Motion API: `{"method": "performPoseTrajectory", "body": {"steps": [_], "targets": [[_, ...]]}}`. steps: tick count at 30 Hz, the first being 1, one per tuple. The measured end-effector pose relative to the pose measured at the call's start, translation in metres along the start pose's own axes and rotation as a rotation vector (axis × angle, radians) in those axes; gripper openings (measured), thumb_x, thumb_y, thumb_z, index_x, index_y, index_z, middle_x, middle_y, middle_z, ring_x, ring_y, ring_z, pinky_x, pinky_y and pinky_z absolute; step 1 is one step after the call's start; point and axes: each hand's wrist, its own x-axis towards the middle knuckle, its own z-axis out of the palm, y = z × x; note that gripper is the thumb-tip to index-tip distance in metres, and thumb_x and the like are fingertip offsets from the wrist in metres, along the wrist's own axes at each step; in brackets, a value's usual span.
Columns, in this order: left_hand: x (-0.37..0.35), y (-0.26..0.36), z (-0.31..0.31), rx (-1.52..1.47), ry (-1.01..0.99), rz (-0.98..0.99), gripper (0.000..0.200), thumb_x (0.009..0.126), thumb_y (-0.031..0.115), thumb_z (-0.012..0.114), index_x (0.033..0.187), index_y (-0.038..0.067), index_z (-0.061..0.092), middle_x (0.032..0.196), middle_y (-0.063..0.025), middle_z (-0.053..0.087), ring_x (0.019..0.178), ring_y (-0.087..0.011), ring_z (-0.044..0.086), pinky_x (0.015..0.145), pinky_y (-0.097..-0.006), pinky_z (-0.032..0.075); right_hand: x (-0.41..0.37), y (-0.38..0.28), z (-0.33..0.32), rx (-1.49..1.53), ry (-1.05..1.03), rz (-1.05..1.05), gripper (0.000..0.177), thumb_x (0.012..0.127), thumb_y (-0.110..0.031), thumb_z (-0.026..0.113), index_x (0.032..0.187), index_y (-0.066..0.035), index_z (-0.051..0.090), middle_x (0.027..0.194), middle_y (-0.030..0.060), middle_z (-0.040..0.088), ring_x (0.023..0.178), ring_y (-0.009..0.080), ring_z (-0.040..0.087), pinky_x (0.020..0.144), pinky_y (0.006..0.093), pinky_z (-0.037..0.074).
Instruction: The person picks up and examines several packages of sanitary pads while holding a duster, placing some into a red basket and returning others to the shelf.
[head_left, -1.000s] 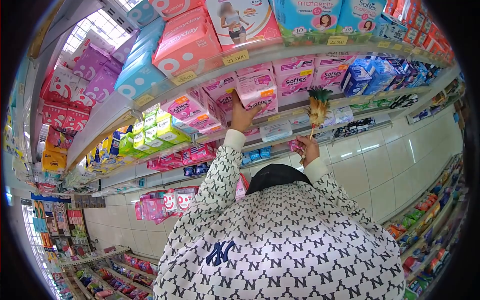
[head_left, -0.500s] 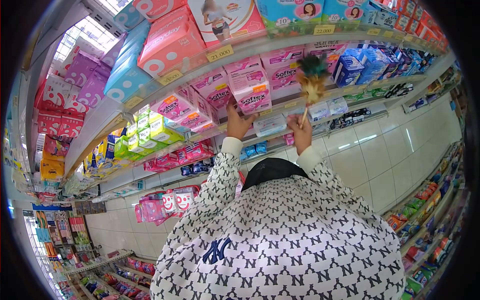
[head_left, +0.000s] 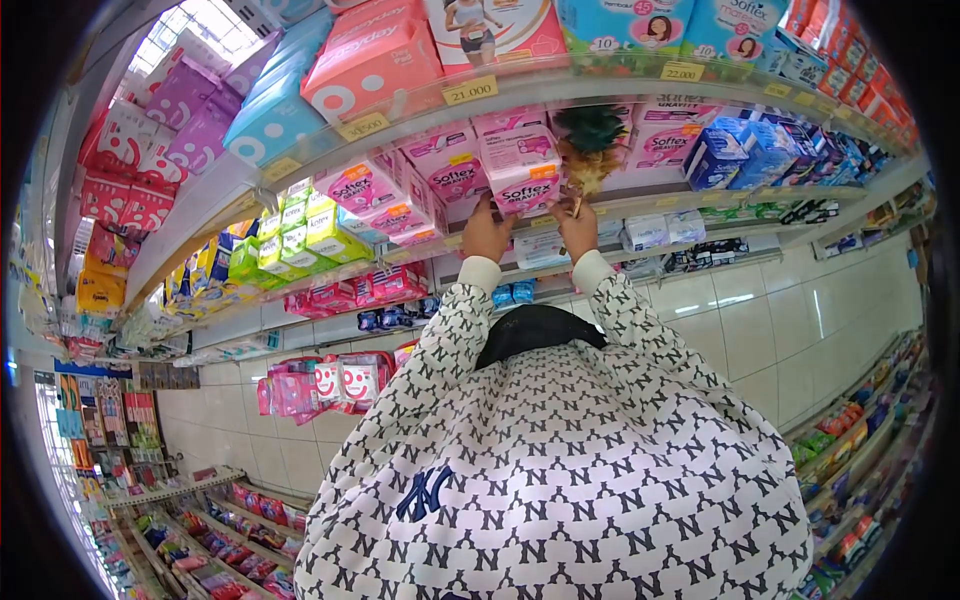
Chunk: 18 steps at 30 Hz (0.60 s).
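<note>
A pink Softex Gravity sanitary pad pack [head_left: 522,172] stands at the front of the middle shelf, its top and printed front facing me. At its lower left corner is my left hand [head_left: 487,234], fingers bent against the pack's edge; part of the fingertips is hidden. My right hand [head_left: 578,234] grips the thin handle of a feather duster [head_left: 590,145] close to the pack's lower right corner. The duster's dark green and tan feathers point up beside the pack, in the gap on its right.
More pink Softex packs [head_left: 370,197] stand to the left, others [head_left: 665,145] to the right. Blue packs [head_left: 745,155] sit farther right. Above runs an upper shelf edge with price tags [head_left: 470,90]. Green Kotex packs [head_left: 300,235] are at left. Tiled floor [head_left: 720,310] shows below.
My right hand has moved left and up with the duster, bringing its feathers beside the pack. My left hand stays at the pack's lower left, its thumb drawn in. The view has shifted slightly.
</note>
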Motion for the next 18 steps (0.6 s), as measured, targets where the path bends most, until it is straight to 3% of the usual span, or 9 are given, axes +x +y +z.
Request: {"method": "performPoseTrajectory", "body": {"steps": [6, 9, 11, 12, 14, 15, 18], "targets": [[0.001, 0.006, -0.005, 0.012, -0.077, -0.030, 0.068, 0.072, 0.033, 0.075, 0.126, 0.003, 0.049, 0.111, -0.0195, 0.061, 0.095, -0.0358, 0.063, 0.082, -0.0438, 0.050, 0.004, 0.009, -0.002, -0.059, -0.015, 0.013, 0.040, 0.080, -0.013, 0.073, 0.117, -0.005, 0.060, 0.080, -0.0013, 0.057, 0.053, 0.0052, 0.043, 0.044, 0.0220, 0.032], [0.007, -0.003, -0.014, -0.168, -0.141, 0.072, 0.071, 0.074, 0.028, 0.074, 0.132, 0.003, 0.043, 0.119, -0.0202, 0.056, 0.106, -0.0333, 0.059, 0.086, -0.0416, 0.049, 0.006, -0.002, -0.008, -0.036, -0.024, -0.007, 0.042, 0.079, -0.013, 0.072, 0.117, -0.001, 0.059, 0.097, 0.0061, 0.063, 0.078, 0.0163, 0.057, 0.075, 0.0290, 0.046], [0.009, -0.017, -0.014, -0.274, -0.072, 0.154, 0.073, 0.076, 0.023, 0.072, 0.138, 0.003, 0.038, 0.128, -0.0208, 0.050, 0.118, -0.0314, 0.052, 0.092, -0.0397, 0.047, 0.000, -0.014, -0.012, 0.072, -0.061, -0.101, 0.040, 0.082, -0.014, 0.071, 0.119, -0.004, 0.058, 0.083, -0.0002, 0.055, 0.061, 0.0073, 0.047, 0.054, 0.0227, 0.035], [0.006, -0.007, -0.019, -0.466, -0.062, 0.150, 0.075, 0.077, 0.021, 0.071, 0.140, 0.004, 0.034, 0.132, -0.0204, 0.046, 0.123, -0.0313, 0.047, 0.095, -0.0390, 0.045, -0.003, -0.027, -0.014, 0.126, -0.079, -0.150, 0.039, 0.083, -0.015, 0.070, 0.119, -0.006, 0.058, 0.076, -0.0034, 0.050, 0.053, 0.0027, 0.041, 0.044, 0.0195, 0.029], [-0.010, 0.035, -0.042, -0.849, -0.042, 0.129, 0.079, 0.080, 0.018, 0.070, 0.145, 0.005, 0.028, 0.140, -0.0196, 0.039, 0.132, -0.0310, 0.038, 0.101, -0.0376, 0.041, -0.015, -0.064, -0.009, 0.153, -0.070, -0.209, 0.039, 0.085, -0.018, 0.069, 0.120, -0.006, 0.057, 0.074, -0.0040, 0.049, 0.053, 0.0020, 0.040, 0.044, 0.0187, 0.029], [-0.012, 0.049, -0.053, -0.823, -0.047, 0.130, 0.074, 0.086, 0.016, 0.065, 0.147, 0.005, 0.024, 0.146, -0.0188, 0.031, 0.134, -0.0294, 0.035, 0.105, -0.0364, 0.037, -0.020, -0.073, -0.005, 0.167, -0.067, -0.237, 0.039, 0.086, -0.019, 0.069, 0.120, -0.006, 0.057, 0.074, -0.0043, 0.048, 0.053, 0.0016, 0.040, 0.044, 0.0183, 0.029], [0.003, 0.052, -0.049, -0.746, -0.063, 0.217, 0.067, 0.090, 0.018, 0.061, 0.146, 0.004, 0.027, 0.147, -0.0188, 0.031, 0.133, -0.0295, 0.036, 0.105, -0.0366, 0.036, -0.016, -0.074, 0.004, 0.233, -0.055, -0.067, 0.023, 0.085, -0.021, 0.071, 0.094, -0.003, 0.061, 0.077, -0.0019, 0.055, 0.066, 0.0020, 0.044, 0.053, 0.0212, 0.034]]}}
